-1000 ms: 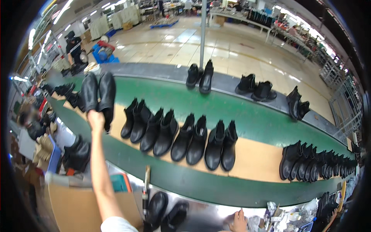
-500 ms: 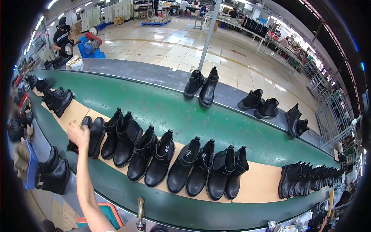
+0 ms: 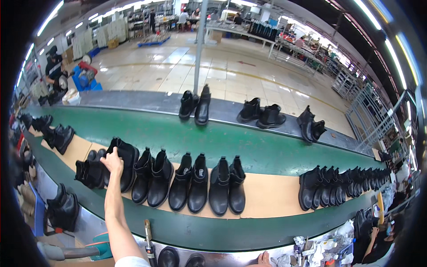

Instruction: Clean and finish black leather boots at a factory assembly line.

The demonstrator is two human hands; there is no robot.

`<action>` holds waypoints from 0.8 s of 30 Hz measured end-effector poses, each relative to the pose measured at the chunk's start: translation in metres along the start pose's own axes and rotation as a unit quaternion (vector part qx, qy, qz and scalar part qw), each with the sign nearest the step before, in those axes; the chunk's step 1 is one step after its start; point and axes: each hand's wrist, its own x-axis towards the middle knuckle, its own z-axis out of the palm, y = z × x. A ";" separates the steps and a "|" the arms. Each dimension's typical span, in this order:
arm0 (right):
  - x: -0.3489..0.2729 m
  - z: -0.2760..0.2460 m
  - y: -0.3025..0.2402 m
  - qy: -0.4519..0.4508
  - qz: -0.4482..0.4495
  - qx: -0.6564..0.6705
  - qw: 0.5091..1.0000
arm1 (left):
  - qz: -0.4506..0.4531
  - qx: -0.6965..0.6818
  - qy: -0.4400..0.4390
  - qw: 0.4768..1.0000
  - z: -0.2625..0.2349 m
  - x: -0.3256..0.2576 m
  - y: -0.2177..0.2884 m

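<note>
My left hand (image 3: pixel 113 163) reaches over the near edge of the green conveyor belt (image 3: pixel 213 233), fingers curled against a black ankle boot (image 3: pixel 129 165) at the left end of the row. Beside that hand, another black boot (image 3: pixel 90 172) lies with its opening facing left. To the right stand paired black ankle boots (image 3: pixel 160 180), toes toward me, on tan cardboard (image 3: pixel 268 196). Only the fingers of my right hand (image 3: pixel 263 258) show at the lower edge, stretched out on the metal ledge; it holds nothing visible.
Several boots (image 3: pixel 201 107) stand on the far metal ledge. A dense row of boots (image 3: pixel 329 184) lines the belt at right. Near me are a brush-like tool (image 3: pixel 149 240), a dark boot (image 3: pixel 63 207) at left and cluttered bottles (image 3: pixel 331 244). A co-worker (image 3: pixel 382 242) sits at lower right.
The whole view has swung, shifting the boots leftward in the picture. My left hand has moved from the boots at the row's left end onto the adjoining pair. My right fingers have come into view.
</note>
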 end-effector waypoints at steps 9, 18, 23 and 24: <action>-0.006 0.004 0.012 0.162 -0.023 0.304 0.939 | 0.235 -0.126 0.252 0.930 -0.248 -0.041 0.066; -0.011 -0.085 0.091 0.350 -0.097 0.732 0.576 | 0.690 -0.063 0.068 0.718 -0.354 -0.230 0.191; -0.014 -0.084 0.087 0.352 -0.196 0.717 0.569 | 0.871 -0.135 0.019 0.472 -0.256 -0.394 0.225; 0.008 -0.066 0.077 0.344 -0.225 0.688 0.598 | 0.886 -0.092 -0.066 0.450 -0.237 -0.422 0.221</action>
